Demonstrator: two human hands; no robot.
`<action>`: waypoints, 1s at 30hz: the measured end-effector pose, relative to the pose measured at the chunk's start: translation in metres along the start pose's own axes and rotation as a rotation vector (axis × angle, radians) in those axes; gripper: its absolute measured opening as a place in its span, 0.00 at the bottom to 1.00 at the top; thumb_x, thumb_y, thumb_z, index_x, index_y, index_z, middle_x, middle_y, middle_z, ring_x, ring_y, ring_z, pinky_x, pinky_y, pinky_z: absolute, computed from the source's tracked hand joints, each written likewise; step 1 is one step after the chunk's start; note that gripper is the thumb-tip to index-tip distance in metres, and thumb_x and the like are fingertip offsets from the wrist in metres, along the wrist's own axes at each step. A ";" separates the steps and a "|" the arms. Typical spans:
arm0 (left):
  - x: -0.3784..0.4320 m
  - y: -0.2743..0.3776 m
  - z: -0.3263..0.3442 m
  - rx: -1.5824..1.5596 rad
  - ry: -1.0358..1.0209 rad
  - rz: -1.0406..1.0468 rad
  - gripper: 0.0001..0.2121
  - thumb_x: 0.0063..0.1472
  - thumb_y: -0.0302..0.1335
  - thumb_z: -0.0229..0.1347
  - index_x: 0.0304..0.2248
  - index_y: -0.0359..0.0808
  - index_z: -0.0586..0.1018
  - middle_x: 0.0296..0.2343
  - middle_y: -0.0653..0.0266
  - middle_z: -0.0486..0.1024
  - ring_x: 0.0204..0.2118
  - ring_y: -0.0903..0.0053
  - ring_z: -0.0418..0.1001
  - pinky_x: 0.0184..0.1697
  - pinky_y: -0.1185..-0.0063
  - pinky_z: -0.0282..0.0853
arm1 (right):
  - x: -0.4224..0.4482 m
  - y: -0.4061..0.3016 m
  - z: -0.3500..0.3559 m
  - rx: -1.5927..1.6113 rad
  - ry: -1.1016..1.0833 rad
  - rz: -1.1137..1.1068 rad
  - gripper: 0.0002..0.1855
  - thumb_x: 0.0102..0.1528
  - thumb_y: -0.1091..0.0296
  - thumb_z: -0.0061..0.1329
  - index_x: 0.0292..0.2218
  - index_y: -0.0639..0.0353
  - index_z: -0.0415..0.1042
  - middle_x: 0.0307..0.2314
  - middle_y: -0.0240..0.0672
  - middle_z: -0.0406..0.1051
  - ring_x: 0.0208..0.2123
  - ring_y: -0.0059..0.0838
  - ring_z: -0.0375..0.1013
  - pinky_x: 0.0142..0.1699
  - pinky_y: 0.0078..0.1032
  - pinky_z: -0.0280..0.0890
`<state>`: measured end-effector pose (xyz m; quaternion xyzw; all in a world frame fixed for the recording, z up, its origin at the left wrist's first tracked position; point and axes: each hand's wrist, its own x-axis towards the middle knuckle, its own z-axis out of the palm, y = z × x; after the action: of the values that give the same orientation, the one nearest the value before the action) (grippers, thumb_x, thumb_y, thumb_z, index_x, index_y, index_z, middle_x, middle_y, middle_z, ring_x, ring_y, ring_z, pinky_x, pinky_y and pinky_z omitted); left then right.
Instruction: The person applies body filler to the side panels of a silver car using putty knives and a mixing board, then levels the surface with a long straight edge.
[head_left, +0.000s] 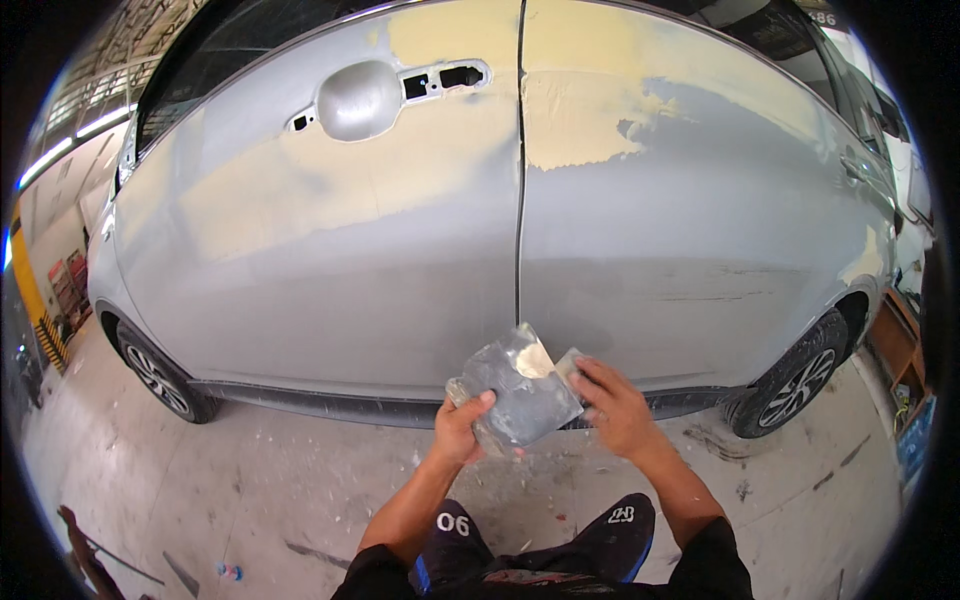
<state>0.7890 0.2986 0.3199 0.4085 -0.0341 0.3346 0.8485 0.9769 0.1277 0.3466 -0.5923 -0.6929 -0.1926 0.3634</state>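
My left hand (461, 427) grips a grey, stained mixing board (517, 409) by its left edge, thumb on top. A lump of cream body filler (533, 361) lies near the board's far corner. In my right hand (619, 405) is a flat spreader (570, 365), held at the board's right edge; whether it touches the board I cannot tell. Before me stands a silver car whose front and rear doors meet at a dark vertical gap. Cream filler covers upper parts of the left door (337, 300) and the right door (637, 225). The left door's handle recess (360, 101) has bare openings.
The dark sill (322, 405) runs low between two wheels (154, 375). Dusty concrete floor (262, 480) carries scraps and marks. At the right edge stands a brown wooden shelf (896, 330); a yellow post (30, 277) rises at the left.
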 end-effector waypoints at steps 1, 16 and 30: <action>0.004 0.008 0.005 0.005 -0.041 0.016 0.20 0.61 0.24 0.49 0.52 0.30 0.64 0.42 0.48 0.72 0.37 0.56 0.77 0.26 0.61 0.79 | 0.000 0.001 -0.003 0.105 0.012 0.118 0.30 0.48 0.79 0.52 0.53 0.53 0.67 0.53 0.42 0.63 0.55 0.46 0.64 0.57 0.38 0.62; 0.041 0.047 0.020 0.130 -0.100 0.102 0.17 0.61 0.24 0.48 0.47 0.24 0.65 0.36 0.46 0.74 0.29 0.60 0.78 0.22 0.66 0.77 | 0.070 -0.055 -0.033 -0.270 0.018 0.027 0.28 0.46 0.82 0.47 0.49 0.50 0.72 0.48 0.39 0.65 0.52 0.43 0.63 0.53 0.38 0.56; 0.038 0.038 0.015 0.627 0.073 0.597 0.22 0.65 0.31 0.49 0.55 0.27 0.65 0.36 0.58 0.75 0.33 0.79 0.75 0.34 0.79 0.73 | 0.062 -0.014 -0.024 0.413 -0.188 0.300 0.20 0.58 0.71 0.45 0.52 0.57 0.69 0.50 0.38 0.67 0.52 0.32 0.65 0.55 0.33 0.57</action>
<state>0.7986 0.3251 0.3680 0.6066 -0.0175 0.5735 0.5502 0.9678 0.1498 0.4098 -0.6170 -0.6525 0.0645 0.4352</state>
